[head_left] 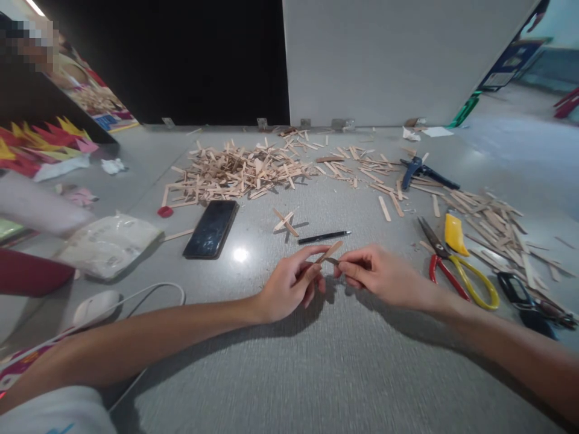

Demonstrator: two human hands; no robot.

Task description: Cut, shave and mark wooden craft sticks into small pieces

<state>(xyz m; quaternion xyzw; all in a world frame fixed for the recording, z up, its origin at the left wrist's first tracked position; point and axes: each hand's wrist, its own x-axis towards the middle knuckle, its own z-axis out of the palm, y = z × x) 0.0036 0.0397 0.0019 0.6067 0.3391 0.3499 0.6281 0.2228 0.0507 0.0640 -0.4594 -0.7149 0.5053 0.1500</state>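
Pale wood: one stick (335,248) in the left hand (287,288), over the middle of the desk (289,374). We note its grip pinched narrow, thumb against fingers. Right hand (377,274) faces it, grip also narrow, holding one thin dark piece (332,261) up to the stick; the fingers hide most of it and we cannot tell what it is.

Just beyond, we count one pen (324,237) and one crossed set (286,223) of sticks, its number unclear. Toward the left edge: one phone (211,229), one red cap (165,211), one mouse (93,306) partly behind a cable, one plastic bag (113,244), contents hard to make out. Toward the far edge, one heap (244,172) of sticks, too tangled for us to count. Toward the right edge: one pair of scissors (438,248), one yellow object (453,232), one dark blue tool (412,172). Near edge cut off.
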